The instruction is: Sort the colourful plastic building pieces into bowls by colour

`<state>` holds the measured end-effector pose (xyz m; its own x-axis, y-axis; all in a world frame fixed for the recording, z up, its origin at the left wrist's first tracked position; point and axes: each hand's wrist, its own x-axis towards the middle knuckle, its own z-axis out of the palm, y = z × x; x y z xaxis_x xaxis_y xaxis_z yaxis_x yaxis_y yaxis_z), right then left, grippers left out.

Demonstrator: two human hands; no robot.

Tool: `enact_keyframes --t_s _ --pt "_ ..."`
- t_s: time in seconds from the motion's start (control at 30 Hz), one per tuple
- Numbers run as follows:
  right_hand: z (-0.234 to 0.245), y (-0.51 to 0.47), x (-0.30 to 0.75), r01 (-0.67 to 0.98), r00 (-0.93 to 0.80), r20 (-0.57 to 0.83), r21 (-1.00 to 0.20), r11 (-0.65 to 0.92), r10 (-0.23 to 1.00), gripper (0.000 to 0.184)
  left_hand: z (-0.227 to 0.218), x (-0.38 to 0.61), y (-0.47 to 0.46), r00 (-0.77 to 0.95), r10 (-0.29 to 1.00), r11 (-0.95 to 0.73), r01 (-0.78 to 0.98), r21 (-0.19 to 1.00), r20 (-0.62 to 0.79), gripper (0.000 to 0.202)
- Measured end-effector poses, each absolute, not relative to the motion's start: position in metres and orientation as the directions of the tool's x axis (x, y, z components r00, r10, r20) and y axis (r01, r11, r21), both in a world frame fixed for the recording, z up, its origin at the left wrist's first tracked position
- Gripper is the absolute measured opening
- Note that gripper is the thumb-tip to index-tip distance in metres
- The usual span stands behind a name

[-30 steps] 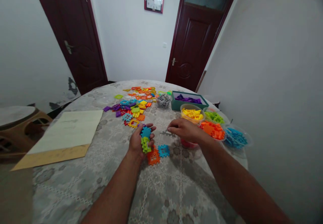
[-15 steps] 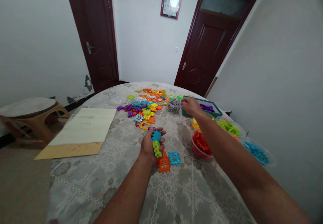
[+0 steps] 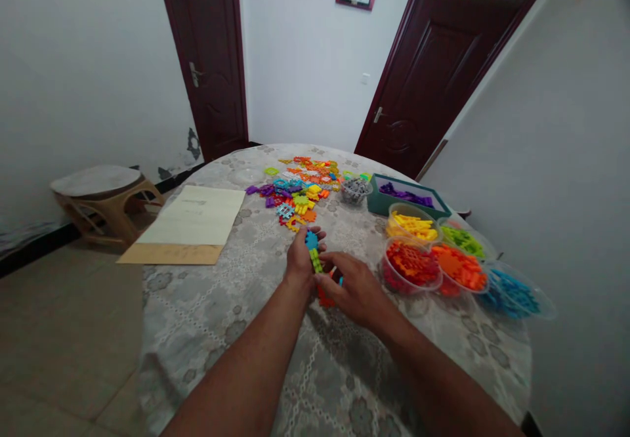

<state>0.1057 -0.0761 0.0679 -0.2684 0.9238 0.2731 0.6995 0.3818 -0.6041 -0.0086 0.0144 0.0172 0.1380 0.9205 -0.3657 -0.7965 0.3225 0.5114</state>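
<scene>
Near the middle of the round table (image 3: 221, 306), the left hand (image 3: 299, 261) closes its fingers round a joined strip of blue and green tiles (image 3: 312, 250). The right hand (image 3: 353, 287) just beside it curls over an orange tile (image 3: 323, 300), and I cannot tell whether it grips it. Crooked pressure could pop the strip apart, and a stray right forearm might tip the bowl of red tiles (image 3: 412, 268) nearby; open cloth lies toward the near edge, while bowls crowd the right edge.
</scene>
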Motion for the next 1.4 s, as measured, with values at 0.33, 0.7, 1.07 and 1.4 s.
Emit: enact_keyframes --t_s 0.33,0.7,1.07,1.4 --pt "0.031 -0.059 0.122 0.533 0.099 0.247 -0.831 0.159 0.964 0.025 0.017 0.006 0.014 0.004 0.913 0.241 -0.813 0.531 -0.408 0.031" --pt "0.035 -0.052 0.122 -0.066 0.344 0.073 -0.993 0.101 0.936 0.039 0.016 0.001 0.003 0.307 0.946 0.275 -0.592 0.758 -0.104 0.046" --pt "0.025 -0.049 0.119 -0.306 0.33 0.044 -0.94 0.151 0.943 0.041 0.024 0.0 0.001 0.259 0.962 0.245 -0.668 0.703 -0.09 0.048" --pt "0.031 -0.047 0.116 -0.203 0.412 0.092 -0.961 0.19 0.906 0.033 0.024 -0.001 0.001 0.28 0.955 0.264 -0.652 0.711 -0.097 0.049"
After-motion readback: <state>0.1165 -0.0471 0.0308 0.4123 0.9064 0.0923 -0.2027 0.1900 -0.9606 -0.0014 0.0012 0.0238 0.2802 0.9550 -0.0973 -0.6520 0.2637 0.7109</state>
